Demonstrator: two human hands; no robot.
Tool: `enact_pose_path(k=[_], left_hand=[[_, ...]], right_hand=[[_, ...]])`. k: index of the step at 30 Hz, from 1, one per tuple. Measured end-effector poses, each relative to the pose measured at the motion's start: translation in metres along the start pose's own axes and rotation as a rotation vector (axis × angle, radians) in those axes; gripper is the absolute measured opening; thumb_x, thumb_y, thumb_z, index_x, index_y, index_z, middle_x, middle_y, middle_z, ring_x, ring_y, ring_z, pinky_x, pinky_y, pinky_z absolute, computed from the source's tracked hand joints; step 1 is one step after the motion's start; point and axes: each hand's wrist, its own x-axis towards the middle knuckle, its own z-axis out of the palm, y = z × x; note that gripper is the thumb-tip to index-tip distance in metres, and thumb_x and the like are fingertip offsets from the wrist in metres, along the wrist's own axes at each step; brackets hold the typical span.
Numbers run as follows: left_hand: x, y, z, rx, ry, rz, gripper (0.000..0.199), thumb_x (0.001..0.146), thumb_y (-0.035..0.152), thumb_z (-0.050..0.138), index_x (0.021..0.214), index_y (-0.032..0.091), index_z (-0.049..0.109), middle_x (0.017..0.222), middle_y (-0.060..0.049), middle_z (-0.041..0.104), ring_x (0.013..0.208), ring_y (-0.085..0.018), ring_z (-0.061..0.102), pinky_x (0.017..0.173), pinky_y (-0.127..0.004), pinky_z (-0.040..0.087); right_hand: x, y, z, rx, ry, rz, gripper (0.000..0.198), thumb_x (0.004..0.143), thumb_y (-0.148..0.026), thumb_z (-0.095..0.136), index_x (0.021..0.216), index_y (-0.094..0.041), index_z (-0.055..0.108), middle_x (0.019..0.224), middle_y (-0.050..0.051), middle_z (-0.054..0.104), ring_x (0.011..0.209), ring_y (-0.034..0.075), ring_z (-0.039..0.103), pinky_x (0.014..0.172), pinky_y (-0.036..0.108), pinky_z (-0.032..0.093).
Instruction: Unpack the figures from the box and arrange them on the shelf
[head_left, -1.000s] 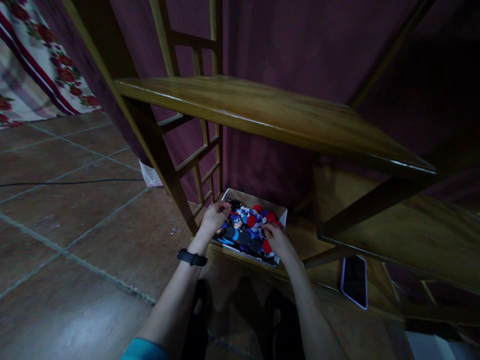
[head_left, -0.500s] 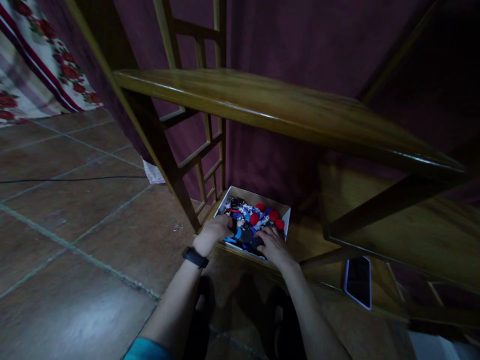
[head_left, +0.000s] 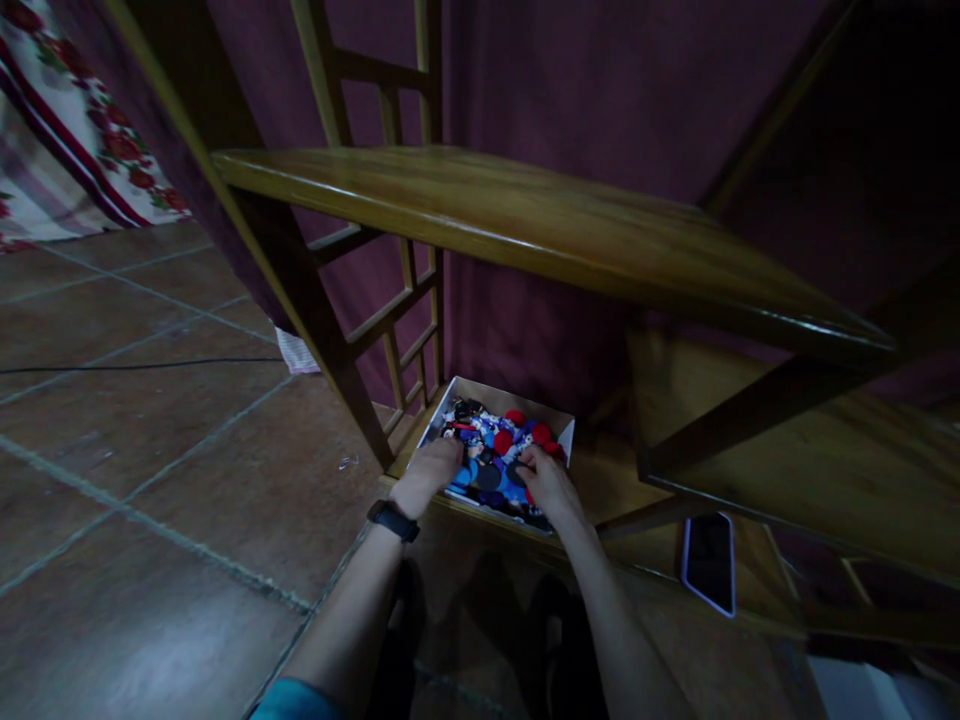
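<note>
left hand (head_left: 437, 463) is at the left near part of the shallow box (head_left: 568, 437), fingers bent inward, tips hidden; can't tell if it grips anything. right hand (head_left: 547, 478) is in over the right side, fingers curled, tips at a dark disc (head_left: 514, 474); looks like contact, grip unclear. box sits on the low wooden shelf (head_left: 619, 480), below the upper shelf (head_left: 525, 210), filled with small loose pieces. step in hand looks like working through those pieces; next move calls for a fingertip pinch on one, since they overlap and could drag neighbours. box walls are pale, probably thin card. red pieces (head_left: 502, 441) are round and matte, maybe soft; blue pieces (head_left: 460, 476) look flat and smooth; smaller ones too jumbled to read. wood is glossy, likely varnished. phone (head_left: 709, 563) lies flat to the right, well apart.
</note>
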Motion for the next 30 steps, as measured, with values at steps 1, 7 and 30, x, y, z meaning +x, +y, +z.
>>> enact_pose_path(k=[1, 7, 30], left_hand=[[-0.001, -0.001, -0.002, -0.010, 0.029, -0.018, 0.023, 0.078, 0.021, 0.043, 0.087, 0.019, 0.064, 0.096, -0.011, 0.065, 0.091, -0.023, 0.061, 0.075, -0.033, 0.046], [-0.006, -0.010, -0.012, -0.102, 0.168, -0.129, 0.027, 0.080, 0.027, 0.042, 0.096, 0.021, 0.063, 0.093, -0.013, 0.066, 0.090, -0.026, 0.061, 0.076, -0.035, 0.045], [-0.001, -0.013, -0.012, -0.186, 0.202, -0.078, 0.020, 0.077, 0.032, 0.049, 0.085, 0.024, 0.064, 0.085, -0.007, 0.066, 0.080, -0.021, 0.060, 0.065, -0.026, 0.041]], right_hand=[[0.003, 0.004, -0.001, 0.045, 0.037, 0.023, 0.012, 0.079, -0.025, 0.051, 0.091, -0.024, 0.055, 0.087, 0.001, 0.063, 0.083, 0.015, 0.058, 0.073, 0.026, 0.041], [0.012, 0.024, -0.011, 0.190, 0.205, 0.092, 0.013, 0.077, -0.031, 0.052, 0.086, -0.025, 0.058, 0.086, 0.000, 0.067, 0.079, 0.015, 0.061, 0.072, 0.027, 0.045], [0.009, 0.023, -0.029, -0.027, 0.224, 0.069, 0.025, 0.085, -0.022, 0.042, 0.099, -0.028, 0.062, 0.104, -0.001, 0.065, 0.093, 0.015, 0.058, 0.083, 0.026, 0.041]])
